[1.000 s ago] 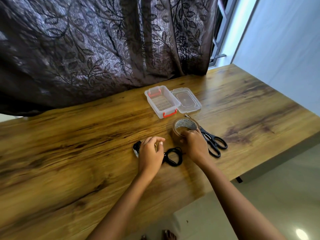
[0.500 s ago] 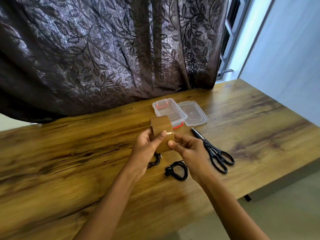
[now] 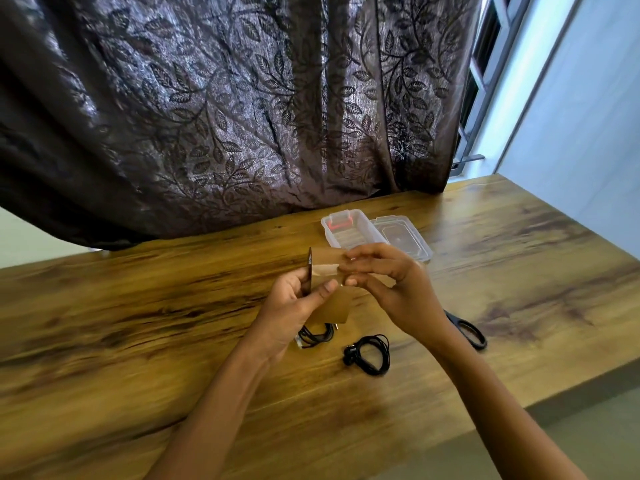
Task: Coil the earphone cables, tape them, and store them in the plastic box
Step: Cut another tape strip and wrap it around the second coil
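My left hand (image 3: 294,303) grips a brown tape roll (image 3: 332,306) held up above the table. My right hand (image 3: 391,285) pinches the free end of the tape (image 3: 325,259) at the roll's top. Below the hands two coiled black earphone cables lie on the wood: one coil (image 3: 370,353) to the right, and another coil (image 3: 315,336) partly hidden under my left hand. The clear plastic box (image 3: 346,230) with red latches stands open behind the hands, its lid (image 3: 403,233) lying beside it on the right.
Black-handled scissors (image 3: 467,332) lie on the wooden table (image 3: 138,323) to the right, partly behind my right wrist. A dark leaf-patterned curtain (image 3: 225,109) hangs along the table's far edge. The table's right edge drops to the floor.
My right hand lifted the tape roll off the table, and my left hand left the earphone coil and took the roll. My right hand now pulls tape off the roll.
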Demonstrator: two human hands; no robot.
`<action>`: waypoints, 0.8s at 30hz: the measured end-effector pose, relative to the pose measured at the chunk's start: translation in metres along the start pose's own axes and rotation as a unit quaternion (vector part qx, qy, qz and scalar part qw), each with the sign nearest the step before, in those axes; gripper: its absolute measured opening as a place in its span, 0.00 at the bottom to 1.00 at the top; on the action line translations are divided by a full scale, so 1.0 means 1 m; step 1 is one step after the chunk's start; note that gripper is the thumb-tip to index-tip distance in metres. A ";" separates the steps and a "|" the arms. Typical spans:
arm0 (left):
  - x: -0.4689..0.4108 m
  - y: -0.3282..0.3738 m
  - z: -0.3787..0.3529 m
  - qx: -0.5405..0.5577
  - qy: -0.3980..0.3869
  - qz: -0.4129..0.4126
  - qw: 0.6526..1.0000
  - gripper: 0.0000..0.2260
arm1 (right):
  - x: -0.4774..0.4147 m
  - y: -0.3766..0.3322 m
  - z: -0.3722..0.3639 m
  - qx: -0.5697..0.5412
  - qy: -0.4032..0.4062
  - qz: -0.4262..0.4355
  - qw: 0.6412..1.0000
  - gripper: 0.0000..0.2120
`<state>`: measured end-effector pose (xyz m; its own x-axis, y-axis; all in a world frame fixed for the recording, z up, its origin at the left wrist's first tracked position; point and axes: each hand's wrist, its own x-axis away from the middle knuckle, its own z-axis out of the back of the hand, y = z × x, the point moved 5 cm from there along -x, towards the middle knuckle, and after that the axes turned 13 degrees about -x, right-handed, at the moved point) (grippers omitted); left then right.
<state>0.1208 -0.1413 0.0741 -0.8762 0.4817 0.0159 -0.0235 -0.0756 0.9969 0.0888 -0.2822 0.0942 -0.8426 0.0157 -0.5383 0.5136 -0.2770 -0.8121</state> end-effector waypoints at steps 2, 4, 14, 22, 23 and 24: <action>0.000 0.002 0.002 -0.002 0.000 -0.004 1.000 0.09 | -0.001 0.000 0.000 0.023 0.014 0.016 1.000 0.08; -0.001 0.005 0.003 -0.011 -0.001 -0.007 1.000 0.09 | -0.002 -0.003 -0.001 0.065 0.042 0.046 0.996 0.06; -0.001 0.009 -0.002 0.014 0.009 -0.015 1.000 0.09 | -0.007 -0.003 -0.017 0.121 0.077 0.055 0.988 0.09; -0.003 0.003 -0.006 0.004 0.010 -0.018 1.000 0.10 | -0.017 -0.003 -0.016 0.144 0.121 -0.001 0.982 0.04; -0.003 0.002 -0.006 0.001 0.011 -0.018 1.000 0.11 | -0.017 -0.002 -0.017 0.145 0.123 -0.011 0.982 0.04; -0.003 0.001 -0.006 0.000 0.013 -0.017 1.000 0.11 | -0.018 -0.001 -0.017 0.146 0.124 -0.019 0.981 0.04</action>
<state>0.1207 -0.1484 0.0747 -0.8871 0.4611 -0.0191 -0.0527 -0.0600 0.9968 0.1067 -0.2658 0.1007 -0.7759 0.2547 -0.5771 0.3841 -0.5350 -0.7525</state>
